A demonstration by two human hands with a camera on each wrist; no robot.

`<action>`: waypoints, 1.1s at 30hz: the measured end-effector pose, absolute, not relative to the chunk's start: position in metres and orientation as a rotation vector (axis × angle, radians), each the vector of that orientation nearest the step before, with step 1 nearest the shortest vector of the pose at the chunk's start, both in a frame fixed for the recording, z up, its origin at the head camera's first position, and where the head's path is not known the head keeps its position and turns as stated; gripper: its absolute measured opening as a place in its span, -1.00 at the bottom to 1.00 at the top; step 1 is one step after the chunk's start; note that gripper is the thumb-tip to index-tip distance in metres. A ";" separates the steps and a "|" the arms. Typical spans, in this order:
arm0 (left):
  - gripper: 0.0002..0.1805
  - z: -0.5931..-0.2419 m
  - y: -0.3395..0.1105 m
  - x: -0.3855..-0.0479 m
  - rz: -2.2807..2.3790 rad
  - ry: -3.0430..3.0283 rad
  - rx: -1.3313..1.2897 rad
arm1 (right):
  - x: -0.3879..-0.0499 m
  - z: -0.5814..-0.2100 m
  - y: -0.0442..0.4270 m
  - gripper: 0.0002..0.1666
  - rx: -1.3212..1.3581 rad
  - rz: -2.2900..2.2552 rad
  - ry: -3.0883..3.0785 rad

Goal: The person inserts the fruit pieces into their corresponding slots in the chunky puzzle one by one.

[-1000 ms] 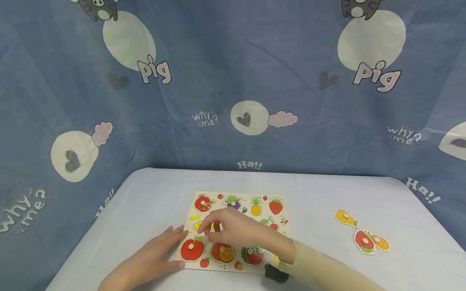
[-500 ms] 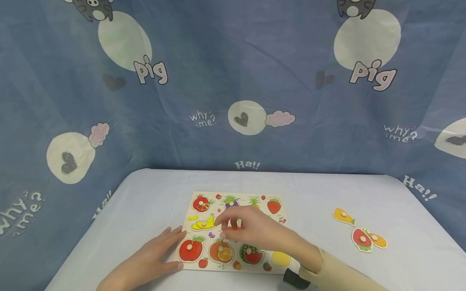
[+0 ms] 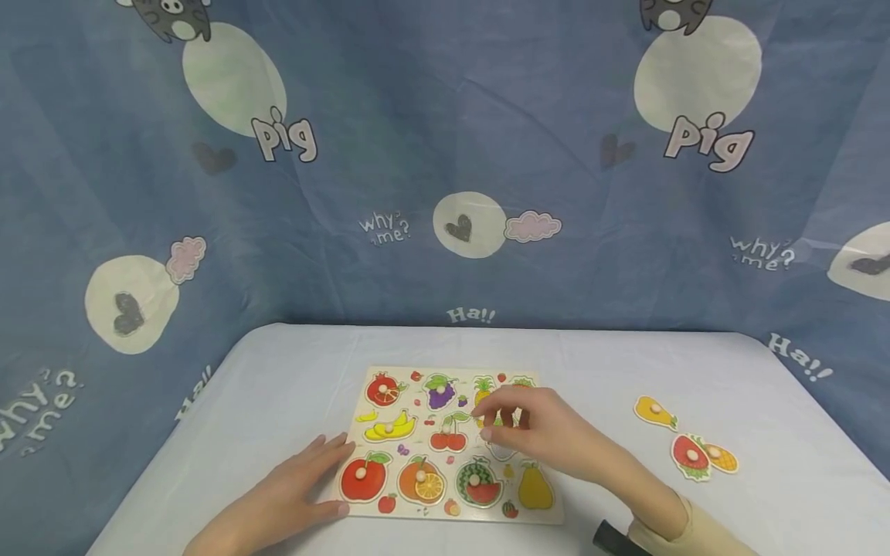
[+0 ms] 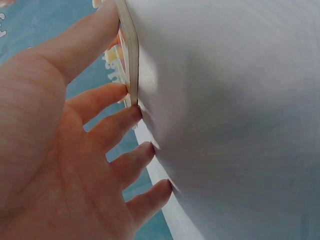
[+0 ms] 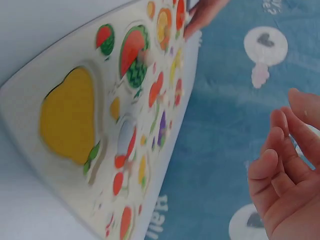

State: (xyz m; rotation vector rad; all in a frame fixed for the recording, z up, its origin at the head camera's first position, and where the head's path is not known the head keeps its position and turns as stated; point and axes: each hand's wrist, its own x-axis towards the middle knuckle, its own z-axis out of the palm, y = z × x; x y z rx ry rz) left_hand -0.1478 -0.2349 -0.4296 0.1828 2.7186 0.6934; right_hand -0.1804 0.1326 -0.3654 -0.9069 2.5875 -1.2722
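The fruit board (image 3: 480,514) is touched at its edge by the spread fingers of the left hand (image 3: 295,486). Behind the loosely curled fingers of the right hand (image 3: 538,428), a strawberry (image 3: 521,381) is mostly hidden from the head camera.

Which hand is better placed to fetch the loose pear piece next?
Right, probably: the right hand hovers over the right half of the puzzle board, nearer the pear piece, and seems empty. The left hand touches the puzzle board's left edge, farther away.
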 end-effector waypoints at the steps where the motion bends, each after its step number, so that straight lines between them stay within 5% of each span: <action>1: -0.04 -0.430 -0.235 -0.148 0.699 2.715 0.178 | -0.180 -0.365 0.136 -0.78 -0.898 -1.285 2.591; 33: -0.04 -0.430 -0.236 -0.147 0.702 2.709 0.160 | -0.183 -0.365 0.234 -0.81 -0.605 -1.238 2.890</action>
